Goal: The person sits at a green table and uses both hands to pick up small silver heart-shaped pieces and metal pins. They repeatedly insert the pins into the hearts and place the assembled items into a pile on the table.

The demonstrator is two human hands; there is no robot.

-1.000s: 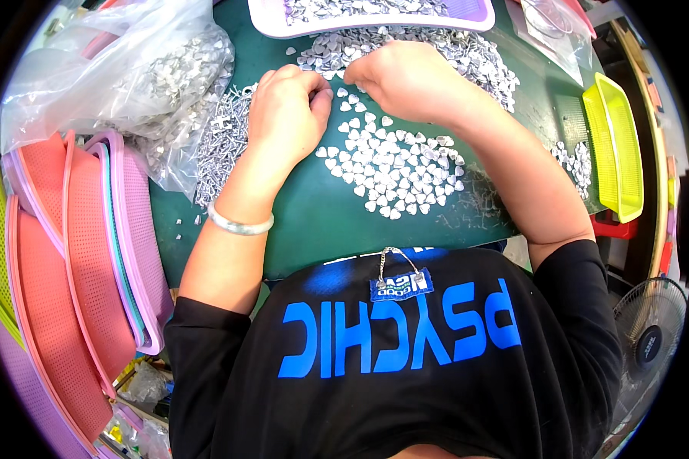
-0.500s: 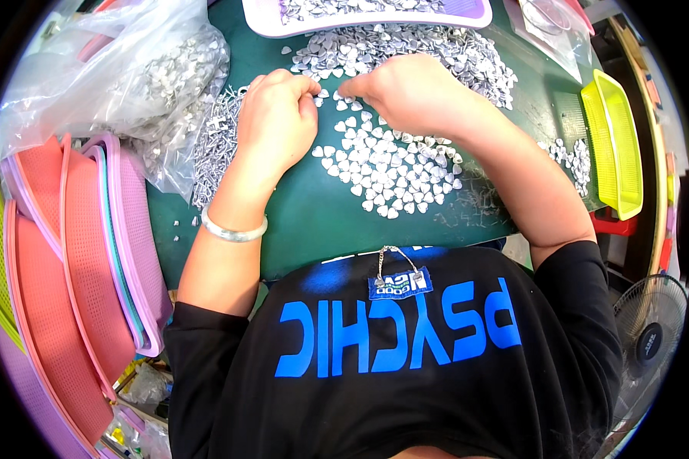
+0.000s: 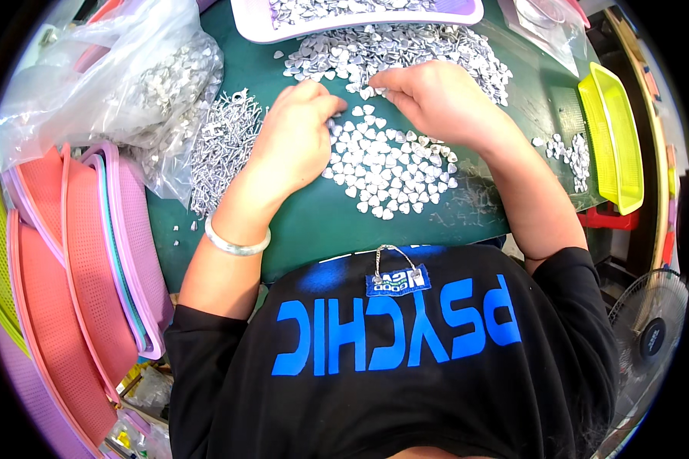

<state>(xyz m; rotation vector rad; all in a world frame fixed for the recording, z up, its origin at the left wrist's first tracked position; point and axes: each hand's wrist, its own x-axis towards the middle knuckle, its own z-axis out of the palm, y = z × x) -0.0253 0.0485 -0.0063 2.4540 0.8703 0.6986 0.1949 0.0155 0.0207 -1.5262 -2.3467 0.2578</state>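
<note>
Both my hands are over a green table among small silver heart-shaped pieces. My left hand (image 3: 297,134) is curled at the left edge of a loose spread of hearts (image 3: 390,174). Its fingertips are pressed close together, and what they hold, if anything, is hidden. At the near edge of a denser pile of hearts (image 3: 455,55), my right hand (image 3: 436,99) has its index finger stretched out to the left, touching or just over the pieces. Its thumb is apart from that finger, and the other fingers are folded underneath. No piece shows in its grasp.
A white-rimmed purple tray (image 3: 360,29) of hearts stands at the far edge. Left are small metal screw-like parts (image 3: 226,141), a clear plastic bag (image 3: 153,84) and stacked perforated baskets (image 3: 99,260). Right are a yellow-green basket (image 3: 616,141), a small heap of pieces (image 3: 573,161) and a fan (image 3: 651,336).
My left hand has moved right and nearer, to the edge of the loose hearts. My right hand has shifted slightly right, its fingertip now at the pile. Some hearts between the hands have moved nearer.
</note>
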